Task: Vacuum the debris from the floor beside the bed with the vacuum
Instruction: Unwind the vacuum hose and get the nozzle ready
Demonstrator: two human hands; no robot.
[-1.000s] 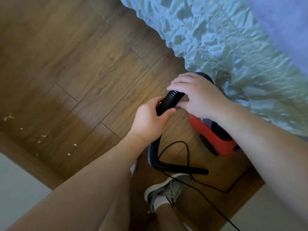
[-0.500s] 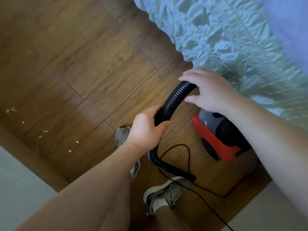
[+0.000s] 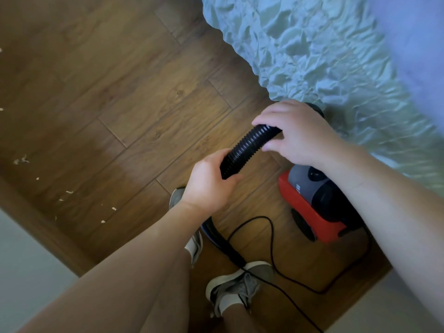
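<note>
your left hand (image 3: 206, 186) gripped the black hose (image 3: 247, 146), your right hand (image 3: 298, 135) curled round its far end, red vacuum (image 3: 310, 212) right, debris (image 3: 69, 192) left

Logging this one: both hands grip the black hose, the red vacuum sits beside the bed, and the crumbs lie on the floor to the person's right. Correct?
Not quite. The crumbs lie to the person's left, as the head view shows. The rest stands: the left hand and right hand grip the hose, and the vacuum sits beside the bed.
</note>
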